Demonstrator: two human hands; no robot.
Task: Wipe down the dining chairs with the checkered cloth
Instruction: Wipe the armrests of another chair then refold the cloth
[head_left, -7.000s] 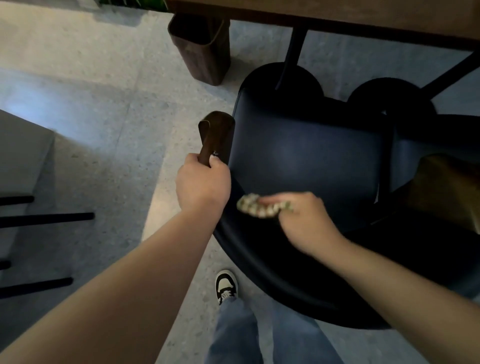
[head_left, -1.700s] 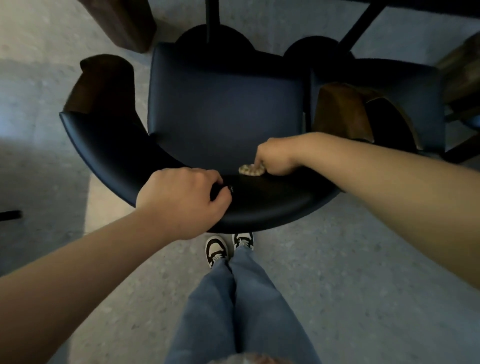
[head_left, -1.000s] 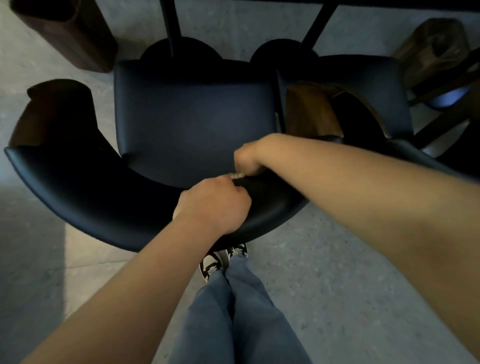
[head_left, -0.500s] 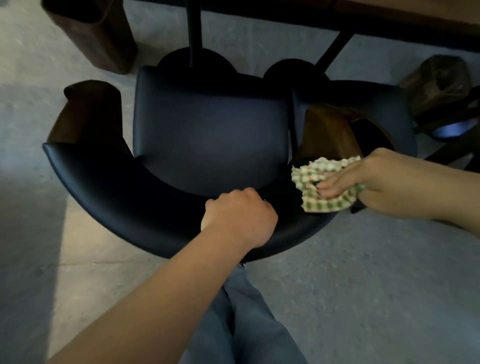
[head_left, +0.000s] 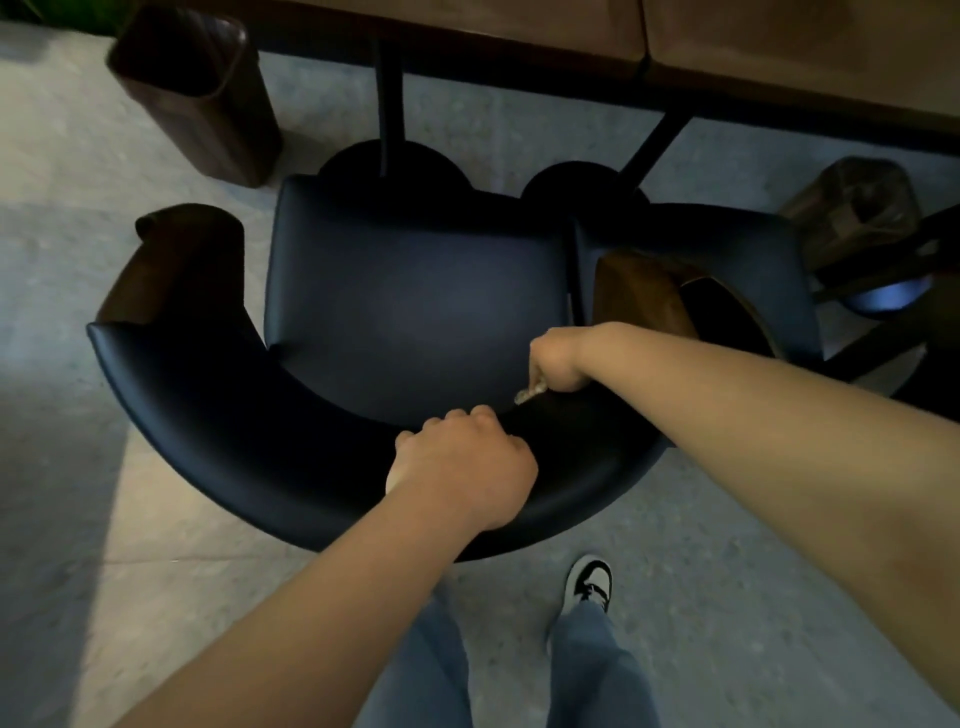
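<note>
— Chair (head_left: 410, 306)?
— Dark navy, padded, curved back toward the camera, brown wooden arm tips, seat tucked toward the table.
— Cloth (head_left: 530, 393)?
— Mostly hidden, only a pale scrap showing, pressed against the inside of the curved back, right of centre.

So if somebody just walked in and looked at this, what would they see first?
Probably the big dark blue chair in the middle, with its curved back wrapping round toward the person. Next, the two bare arms reaching in: the left hand grips the top of the chair back, and the right hand holds a bunched checkered cloth down inside the back, near the seat. A brown bin stands on the floor at top left.
</note>
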